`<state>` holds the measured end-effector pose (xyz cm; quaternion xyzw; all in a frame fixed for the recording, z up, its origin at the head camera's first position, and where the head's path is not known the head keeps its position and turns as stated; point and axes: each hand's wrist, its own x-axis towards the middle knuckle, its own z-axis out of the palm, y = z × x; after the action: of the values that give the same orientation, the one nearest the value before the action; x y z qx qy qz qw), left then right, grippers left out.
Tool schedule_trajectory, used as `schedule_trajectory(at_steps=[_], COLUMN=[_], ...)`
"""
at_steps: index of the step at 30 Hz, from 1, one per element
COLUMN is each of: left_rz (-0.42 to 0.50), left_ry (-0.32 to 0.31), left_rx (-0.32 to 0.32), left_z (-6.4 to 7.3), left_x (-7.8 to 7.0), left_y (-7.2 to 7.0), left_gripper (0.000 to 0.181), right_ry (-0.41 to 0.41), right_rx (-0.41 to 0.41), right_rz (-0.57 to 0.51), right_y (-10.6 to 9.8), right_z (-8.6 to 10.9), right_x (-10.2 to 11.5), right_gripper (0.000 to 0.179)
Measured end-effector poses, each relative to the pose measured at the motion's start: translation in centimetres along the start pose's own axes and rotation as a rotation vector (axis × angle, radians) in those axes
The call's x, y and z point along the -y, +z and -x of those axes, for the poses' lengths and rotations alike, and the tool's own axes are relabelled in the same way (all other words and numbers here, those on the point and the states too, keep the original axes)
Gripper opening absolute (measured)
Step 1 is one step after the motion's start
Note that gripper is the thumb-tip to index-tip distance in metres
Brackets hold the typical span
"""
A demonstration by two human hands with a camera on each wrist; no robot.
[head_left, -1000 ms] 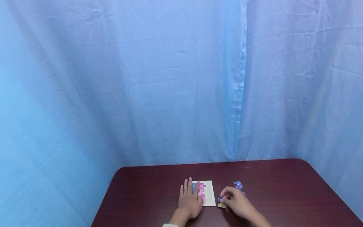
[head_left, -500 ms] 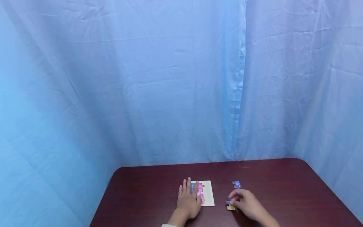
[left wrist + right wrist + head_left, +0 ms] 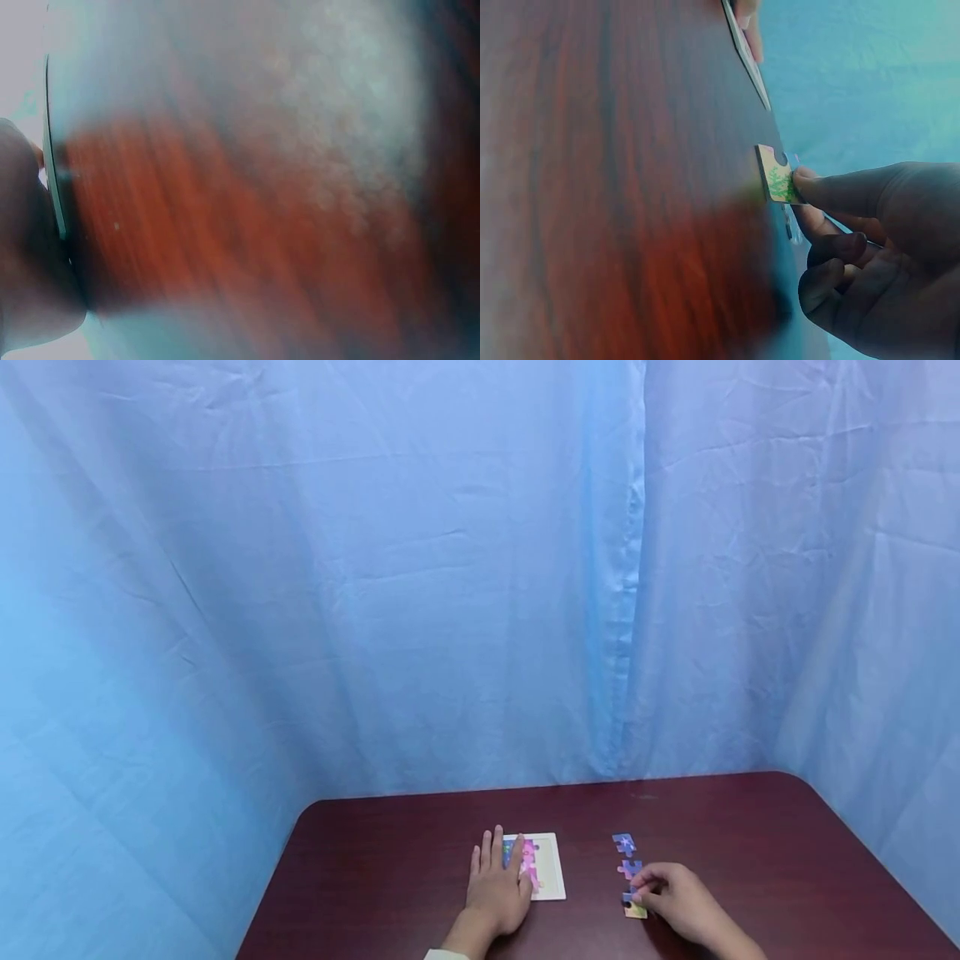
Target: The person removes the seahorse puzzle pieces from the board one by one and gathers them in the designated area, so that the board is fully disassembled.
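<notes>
From afar I saw the left hand [image 3: 498,893] lie flat and outspread on the jigsaw tray [image 3: 551,870], presumably steadying it, while, to the tray's right, the right hand [image 3: 681,900] pinched a yellow-and-blue jigsaw piece [image 3: 636,911], apparently leaving its printed face mostly uncovered.

Curtain [image 3: 465,610] pale blue, tinged lilac at right; table [image 3: 405,860] dark reddish brown with darker grain streaks; puzzle frame [image 3: 559,877] white-rimmed, cream inside, blue and pink pattern on left part; far piece [image 3: 624,843] violet-blue with white star pattern; middle piece [image 3: 632,868] blue and pink; near piece [image 3: 778,178] yellow with green sprig pattern, blue toward far edge; near-left sleeve [image 3: 445,954] whitish
</notes>
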<state>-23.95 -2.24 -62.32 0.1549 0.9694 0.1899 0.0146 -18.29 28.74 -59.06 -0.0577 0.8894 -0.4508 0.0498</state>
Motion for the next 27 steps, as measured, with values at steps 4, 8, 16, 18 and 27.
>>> schedule_trajectory(at_steps=[4, 8, 16, 18, 27], left_rz=[-0.019, -0.027, -0.019, -0.023, -0.041], left_ry=[-0.001, 0.008, 0.010, 0.013, 0.010], left_rx=[0.001, -0.028, -0.035, -0.037, -0.046], left_z=[-0.2, -0.2, -0.3, -0.3, -0.4], left_x=[0.2, 0.3, 0.3, 0.4, 0.5], left_y=[0.2, 0.5, 1.0, 1.1, 1.1], left_gripper=[0.061, 0.060, 0.060, 0.060, 0.060], right_ry=[0.046, 0.120, 0.191, 0.196, 0.199], right_rx=[-0.022, -0.071, -0.117, -0.118, -0.147], right_rz=[0.030, 0.059, 0.090, 0.094, 0.083], right_y=[-0.3, -0.2, 0.2, 0.2, 0.0], right_z=[0.1, 0.0, -0.3, -0.3, -0.2], right_x=[-0.3, -0.1, 0.2, 0.2, 0.0], right_gripper=[0.009, 0.009, 0.010, 0.010, 0.014])
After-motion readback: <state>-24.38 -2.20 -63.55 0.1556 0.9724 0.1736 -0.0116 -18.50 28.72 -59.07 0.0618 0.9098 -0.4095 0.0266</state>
